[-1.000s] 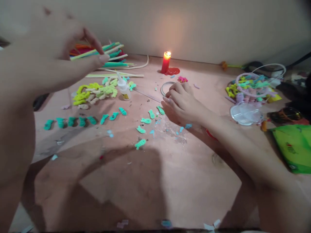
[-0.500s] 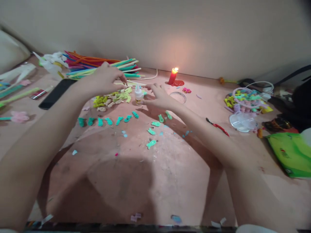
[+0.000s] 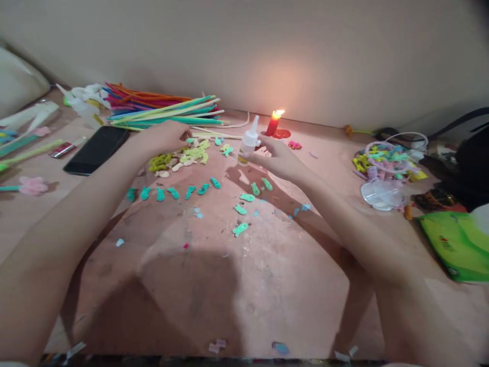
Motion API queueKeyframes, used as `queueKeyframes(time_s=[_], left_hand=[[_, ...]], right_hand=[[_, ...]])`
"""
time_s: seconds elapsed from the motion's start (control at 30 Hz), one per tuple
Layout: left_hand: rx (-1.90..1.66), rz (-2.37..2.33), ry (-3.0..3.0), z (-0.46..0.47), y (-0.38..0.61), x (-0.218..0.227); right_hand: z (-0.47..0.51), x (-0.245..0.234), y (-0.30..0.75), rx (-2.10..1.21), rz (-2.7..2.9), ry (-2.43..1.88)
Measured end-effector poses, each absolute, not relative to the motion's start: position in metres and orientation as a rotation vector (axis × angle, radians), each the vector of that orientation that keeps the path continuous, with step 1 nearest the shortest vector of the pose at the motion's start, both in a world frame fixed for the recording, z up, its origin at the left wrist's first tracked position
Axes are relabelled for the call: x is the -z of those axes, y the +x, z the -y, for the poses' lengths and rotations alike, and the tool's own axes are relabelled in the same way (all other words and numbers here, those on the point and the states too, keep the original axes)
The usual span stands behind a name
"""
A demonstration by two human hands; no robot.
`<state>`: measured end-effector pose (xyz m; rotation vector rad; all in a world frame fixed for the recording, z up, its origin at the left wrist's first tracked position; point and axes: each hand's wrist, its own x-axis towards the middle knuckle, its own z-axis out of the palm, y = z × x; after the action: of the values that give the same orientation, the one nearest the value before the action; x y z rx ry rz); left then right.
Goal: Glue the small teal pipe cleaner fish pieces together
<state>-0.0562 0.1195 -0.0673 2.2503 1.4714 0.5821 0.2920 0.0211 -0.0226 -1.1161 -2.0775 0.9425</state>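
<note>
A small clear glue bottle point(image 3: 250, 138) with a white pointed nozzle is upright in the grasp of my right hand point(image 3: 277, 158), thumb on the near side. My left hand point(image 3: 171, 136) is over the back of a pile of yellow and cream fuzzy twisted pieces point(image 3: 196, 153). Its fingers are curled together; anything between them is hidden. A teal piece point(image 3: 227, 151) lies between my hands. Nearer me, several teal pieces point(image 3: 173, 192) form a row, with several mint-green pieces point(image 3: 247, 198) to their right.
A lit red candle point(image 3: 273, 124) stands in melted wax near the wall. Coloured pipe cleaners point(image 3: 164, 109) lie at the back left, beside a black phone point(image 3: 96, 150). On the right are a heap of colourful pieces point(image 3: 389, 159), clear plastic lids point(image 3: 383, 193) and a green packet point(image 3: 454, 247).
My right hand has carried the glue bottle to the right, towards the candle. The fingers of my left hand have drawn in and curled over the pile.
</note>
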Motion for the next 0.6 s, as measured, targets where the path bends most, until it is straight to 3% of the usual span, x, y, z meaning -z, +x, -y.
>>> queueKeyframes(time_s=[0.27,0.47,0.6], left_hand=[[-0.78,-1.357,2.062,-0.058,-0.001,0.026],[-0.937,-0.986,1.611,0.044,0.077,0.035],[-0.932,-0.901,1.559,0.068,0.089,0.039]], right_hand=[[0.017,0.034,0.329,-1.215,1.943,-1.102],[0.049,0.032,0.316,-1.728,1.299,-0.952],[0.067,0.033,0.306,-1.93,1.209,-0.889]])
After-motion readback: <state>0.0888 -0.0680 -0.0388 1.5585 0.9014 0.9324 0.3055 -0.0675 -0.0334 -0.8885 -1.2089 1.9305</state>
